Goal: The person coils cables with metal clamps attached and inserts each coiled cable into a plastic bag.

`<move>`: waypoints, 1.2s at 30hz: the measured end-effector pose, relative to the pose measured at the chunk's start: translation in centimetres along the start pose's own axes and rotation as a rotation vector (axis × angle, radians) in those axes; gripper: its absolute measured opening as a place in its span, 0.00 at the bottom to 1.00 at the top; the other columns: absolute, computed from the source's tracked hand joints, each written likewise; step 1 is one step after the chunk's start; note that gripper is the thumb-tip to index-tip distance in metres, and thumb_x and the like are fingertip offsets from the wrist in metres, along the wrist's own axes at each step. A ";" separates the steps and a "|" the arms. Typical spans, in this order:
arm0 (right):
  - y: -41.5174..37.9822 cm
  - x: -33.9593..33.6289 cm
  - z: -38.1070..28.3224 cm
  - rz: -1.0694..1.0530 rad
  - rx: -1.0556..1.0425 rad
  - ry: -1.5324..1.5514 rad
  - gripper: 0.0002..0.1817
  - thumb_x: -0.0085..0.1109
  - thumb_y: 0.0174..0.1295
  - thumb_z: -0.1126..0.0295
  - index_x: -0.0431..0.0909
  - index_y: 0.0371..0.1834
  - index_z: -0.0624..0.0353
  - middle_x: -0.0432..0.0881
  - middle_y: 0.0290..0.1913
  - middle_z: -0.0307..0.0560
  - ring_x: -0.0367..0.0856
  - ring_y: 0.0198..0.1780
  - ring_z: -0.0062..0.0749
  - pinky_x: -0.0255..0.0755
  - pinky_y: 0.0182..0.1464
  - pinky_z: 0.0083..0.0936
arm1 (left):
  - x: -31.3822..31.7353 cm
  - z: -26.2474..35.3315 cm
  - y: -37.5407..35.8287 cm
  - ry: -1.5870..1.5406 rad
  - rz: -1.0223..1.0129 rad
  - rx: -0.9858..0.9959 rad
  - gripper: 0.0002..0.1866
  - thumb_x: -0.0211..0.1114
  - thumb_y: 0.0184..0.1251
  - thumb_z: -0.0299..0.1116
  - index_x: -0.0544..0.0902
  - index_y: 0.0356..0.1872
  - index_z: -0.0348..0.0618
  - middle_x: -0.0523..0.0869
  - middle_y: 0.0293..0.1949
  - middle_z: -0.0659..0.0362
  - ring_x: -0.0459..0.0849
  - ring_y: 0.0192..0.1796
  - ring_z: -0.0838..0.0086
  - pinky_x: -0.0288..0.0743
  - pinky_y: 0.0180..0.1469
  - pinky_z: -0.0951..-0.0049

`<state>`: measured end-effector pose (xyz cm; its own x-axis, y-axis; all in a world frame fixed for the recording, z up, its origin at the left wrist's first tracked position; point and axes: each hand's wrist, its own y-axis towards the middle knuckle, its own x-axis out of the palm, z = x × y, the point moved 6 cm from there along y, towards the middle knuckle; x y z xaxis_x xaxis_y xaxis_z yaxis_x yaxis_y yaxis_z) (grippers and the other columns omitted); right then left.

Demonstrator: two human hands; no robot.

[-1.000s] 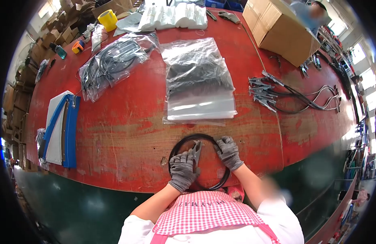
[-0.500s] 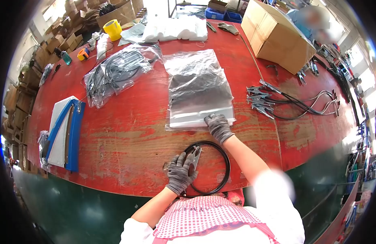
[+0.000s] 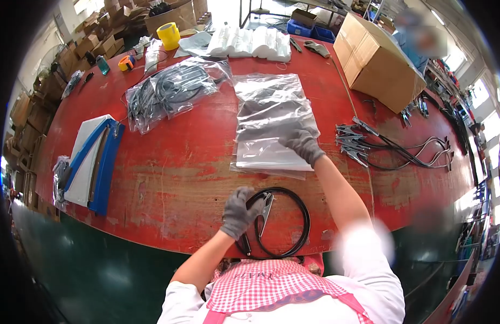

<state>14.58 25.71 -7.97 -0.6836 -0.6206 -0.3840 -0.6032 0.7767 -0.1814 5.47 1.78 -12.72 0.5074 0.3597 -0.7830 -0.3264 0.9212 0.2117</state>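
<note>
My left hand (image 3: 240,211), in a grey glove, is open with thumb and fingers apart at the left side of a coiled black cable (image 3: 308,222). A metal clamp (image 3: 267,211) with silver jaws lies inside the coil, by my left thumb. My right hand (image 3: 303,146), also gloved, is closed at the right side of a stack of clear plastic bags (image 3: 271,116), its fingertips bent onto the top bag. The bag film looks wrinkled around these fingers.
Several clamps with cables (image 3: 352,141) lie at right, near a cardboard box (image 3: 377,62). Bagged cables (image 3: 171,92) and a blue-framed cutter (image 3: 105,173) are at left. White rolls (image 3: 250,43) and yellow tape (image 3: 169,36) stand at the back. A person is behind the box.
My right hand has moved up from the bags' near edge, and the top bag has wrinkled. My left hand has loosened from the clamp and spread its fingers. The view has shifted slightly.
</note>
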 end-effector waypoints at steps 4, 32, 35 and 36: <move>-4.4 2.9 -2.0 -0.213 -0.114 -0.045 0.09 0.66 0.50 0.68 0.77 0.26 0.61 0.74 0.24 0.32 0.68 0.29 0.17 0.66 0.33 0.20 | 2.5 -2.2 5.5 -0.923 0.051 -0.517 0.27 0.67 0.53 0.43 0.68 0.50 0.43 0.76 0.43 0.53 0.78 0.39 0.68 0.73 0.42 0.70; -10.6 3.7 -4.0 0.216 -0.969 -0.953 0.11 0.55 0.48 0.68 0.76 0.37 0.50 0.75 0.38 0.47 0.74 0.39 0.41 0.70 0.36 0.34 | -0.3 2.2 10.9 0.438 0.219 0.407 0.10 0.55 0.54 0.38 0.81 0.32 0.48 0.78 0.47 0.58 0.70 0.53 0.62 0.62 0.53 0.60; -11.7 3.0 -0.8 0.377 -0.934 -1.207 0.10 0.49 0.53 0.68 0.74 0.38 0.51 0.75 0.41 0.44 0.72 0.44 0.36 0.69 0.37 0.34 | -0.5 1.6 11.0 0.646 -0.041 0.474 0.11 0.52 0.56 0.36 0.81 0.34 0.47 0.78 0.38 0.57 0.76 0.42 0.65 0.70 0.39 0.64; -11.8 2.6 -0.2 0.369 -0.924 -1.204 0.10 0.49 0.53 0.68 0.74 0.38 0.51 0.75 0.41 0.44 0.72 0.44 0.36 0.69 0.37 0.34 | -0.2 1.3 10.6 0.641 -0.054 0.473 0.11 0.52 0.56 0.36 0.81 0.34 0.47 0.78 0.38 0.57 0.76 0.42 0.65 0.70 0.39 0.64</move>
<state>19.91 14.91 -6.66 -0.3982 0.3817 -0.8341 -0.8254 0.2476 0.5074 2.96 11.62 -9.57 -0.0912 0.2901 -0.9526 0.1310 0.9518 0.2774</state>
